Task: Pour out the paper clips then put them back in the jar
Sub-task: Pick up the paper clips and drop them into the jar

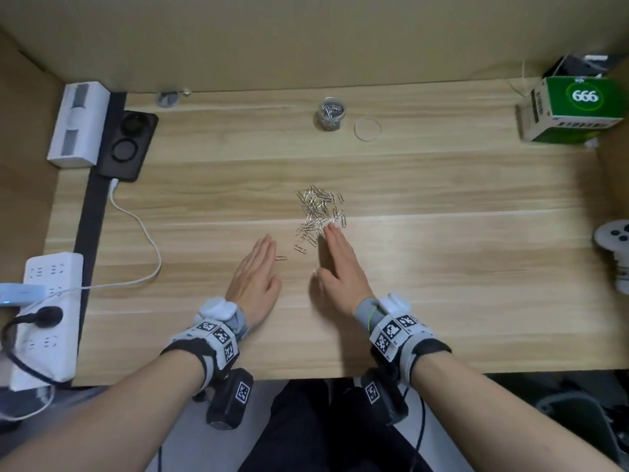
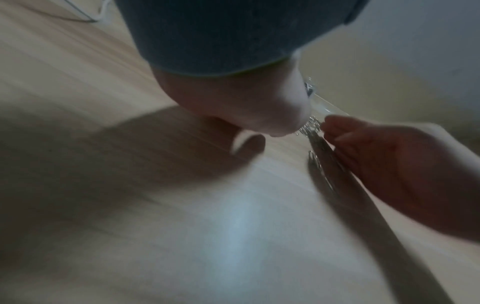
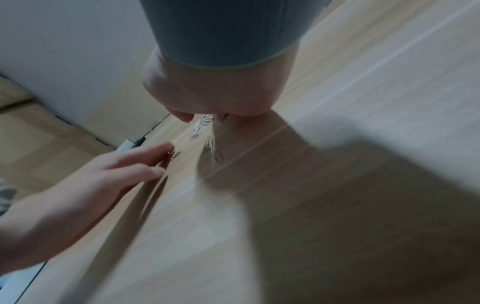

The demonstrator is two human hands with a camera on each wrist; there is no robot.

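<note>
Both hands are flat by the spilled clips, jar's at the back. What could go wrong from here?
1. Stray clips lie apart from the pile, near the left hand and right hand; a sweep could miss them.
2. The jar stands open far behind the pile, so carried clips may drop on the way.
3. The clear lid beside it is hard to see and could get knocked.

Bare table (image 1: pixel 442 267) lies between the paper clips (image 1: pixel 320 212) and the jar (image 1: pixel 331 114), with only the lid (image 1: pixel 367 129) just beside the jar.
</note>
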